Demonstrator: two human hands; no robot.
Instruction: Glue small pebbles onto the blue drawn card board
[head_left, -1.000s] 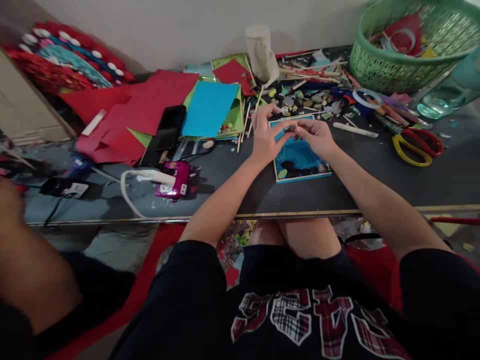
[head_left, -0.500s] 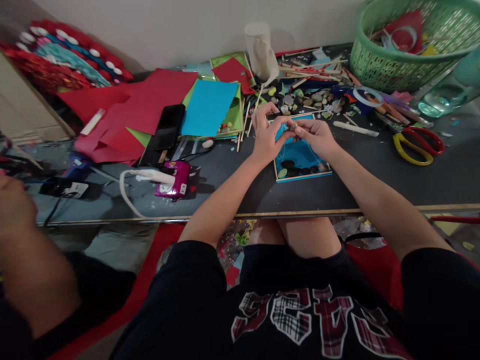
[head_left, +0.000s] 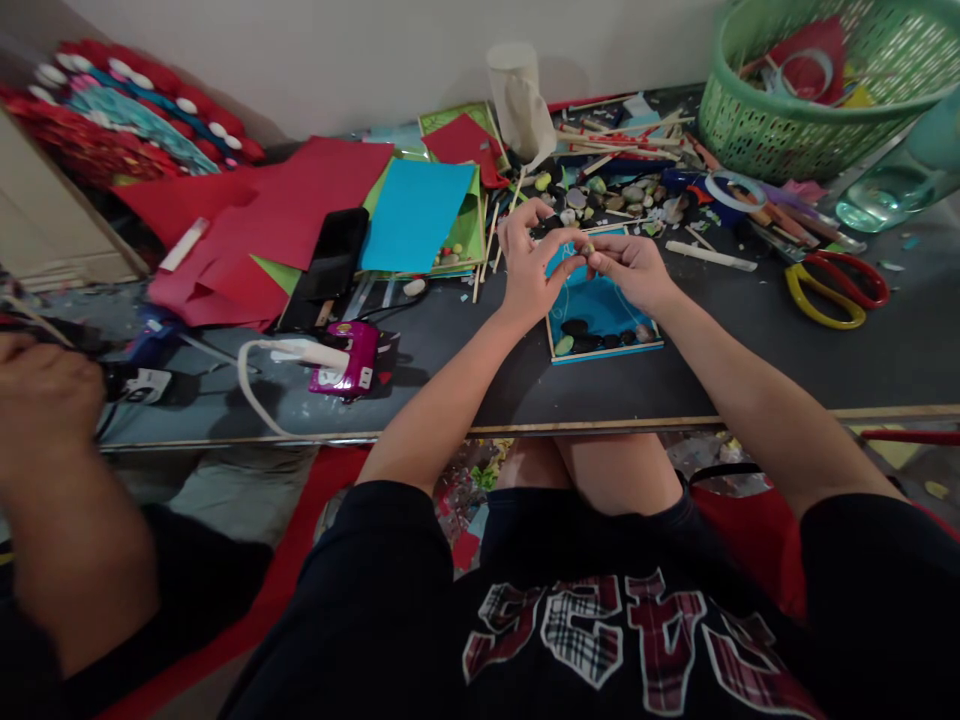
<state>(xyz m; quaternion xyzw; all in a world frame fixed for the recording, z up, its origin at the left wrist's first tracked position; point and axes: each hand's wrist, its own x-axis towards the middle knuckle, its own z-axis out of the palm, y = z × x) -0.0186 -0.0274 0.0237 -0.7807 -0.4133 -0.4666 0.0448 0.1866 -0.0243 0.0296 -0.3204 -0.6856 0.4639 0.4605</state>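
Above a blue panel [head_left: 598,306] edged with thin wooden sticks, my left hand [head_left: 534,262] and my right hand [head_left: 631,270] meet at the fingertips. A small brownish pebble [head_left: 587,249] is pinched between them, touched by the fingers of both. Along the panel's near edge sit several dark stones [head_left: 583,342], with a pale green stone [head_left: 564,345] at the left corner and a greyish stone [head_left: 643,332] at the right. Faint curved lines show on the blue surface. My hands cover much of the panel's far part.
Loose pebbles [head_left: 634,195] and sticks lie behind the panel. Scissors [head_left: 825,290] and a green basket [head_left: 780,130] are right; a purple power adapter [head_left: 349,360], a black phone [head_left: 335,250] and red paper [head_left: 300,200] left. A co-worker's hand [head_left: 49,390] is at far left.
My hands stay in nearly the same place, with the pebble turned slightly between the fingertips. At far left, the co-worker's hand has moved right, toward the black plug.
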